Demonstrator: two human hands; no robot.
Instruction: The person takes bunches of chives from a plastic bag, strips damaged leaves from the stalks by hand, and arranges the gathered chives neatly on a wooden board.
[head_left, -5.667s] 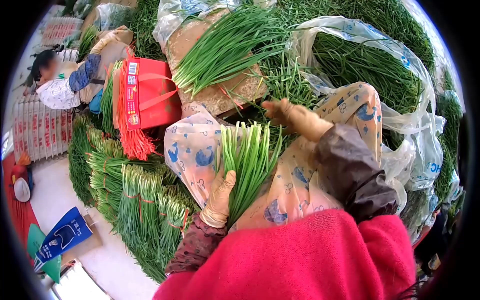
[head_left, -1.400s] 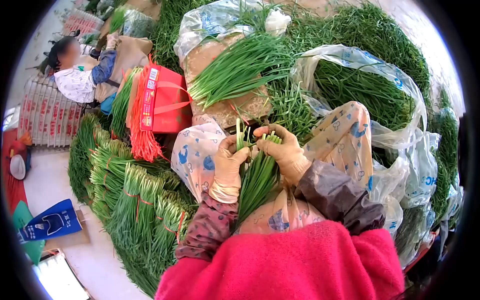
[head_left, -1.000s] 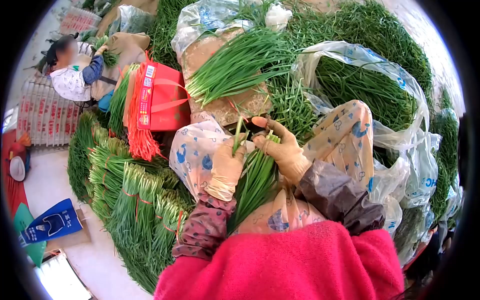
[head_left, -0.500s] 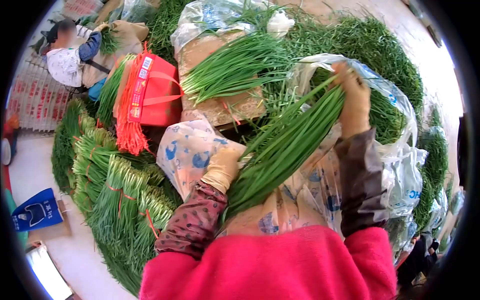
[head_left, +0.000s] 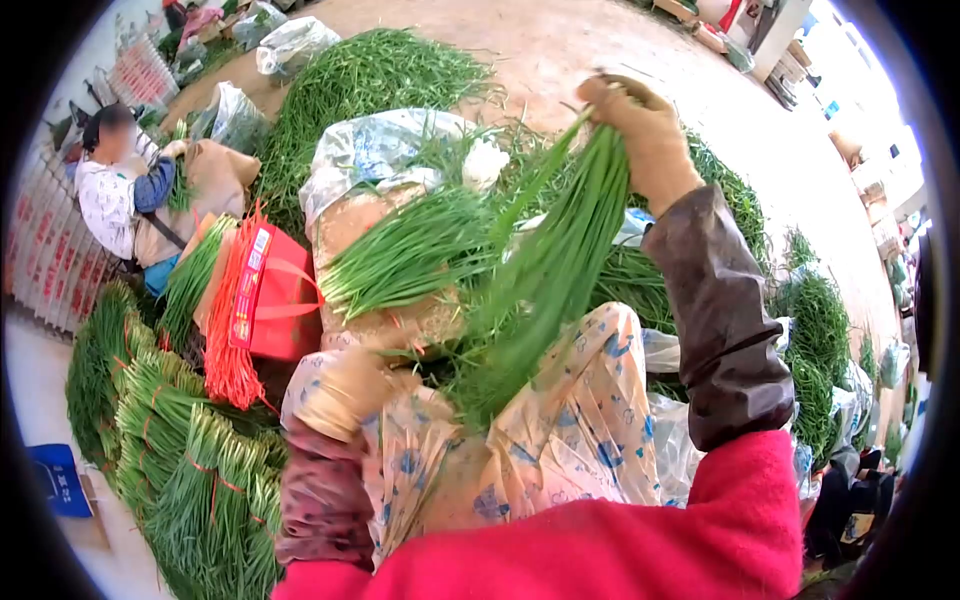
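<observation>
My right hand (head_left: 640,130), gloved, is raised at the upper right and closed round the stem ends of a bunch of long green stalks (head_left: 560,250). Their leaves hang down over my lap, blurred by motion. Low on the left, beside my knee, is my gloved left hand (head_left: 355,390), smeared by motion; its fingers cannot be made out. Another loose bunch of stalks (head_left: 405,250) lies on a worn board (head_left: 345,225) in front of me. A red box (head_left: 285,310) with orange-red ties (head_left: 228,340) over its side stands left of the board.
Tied green bundles (head_left: 200,480) are stacked at the lower left. Loose greens (head_left: 375,75) lie heaped beyond the board, near clear plastic bags (head_left: 345,150). A person (head_left: 115,190) sits at the upper left, holding greens. A blue bag (head_left: 60,480) lies on the floor.
My right hand has lifted the bunch up and forward from my lap. My left hand has moved away from the stalks to the left. The view has tilted upward, showing more floor.
</observation>
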